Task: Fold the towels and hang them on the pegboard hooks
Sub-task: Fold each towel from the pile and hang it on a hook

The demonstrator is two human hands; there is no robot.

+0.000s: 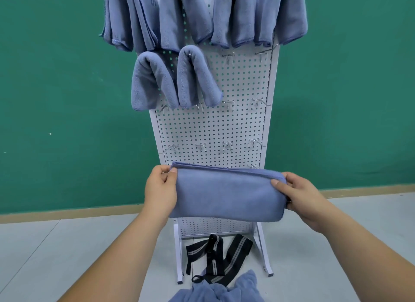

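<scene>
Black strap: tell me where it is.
Head view, bottom centre: the strap lies on the floor at the foot of the pegboard, next to the towel heap.

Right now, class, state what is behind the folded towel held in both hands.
Behind the folded towel stands the white pegboard; one hook peeks above the towel's top edge. The board section it covers, and any hooks there, cannot be seen.

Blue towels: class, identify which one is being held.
The folded towel gripped between left hand and right hand; others hang on the pegboard or lie heaped below.
</scene>
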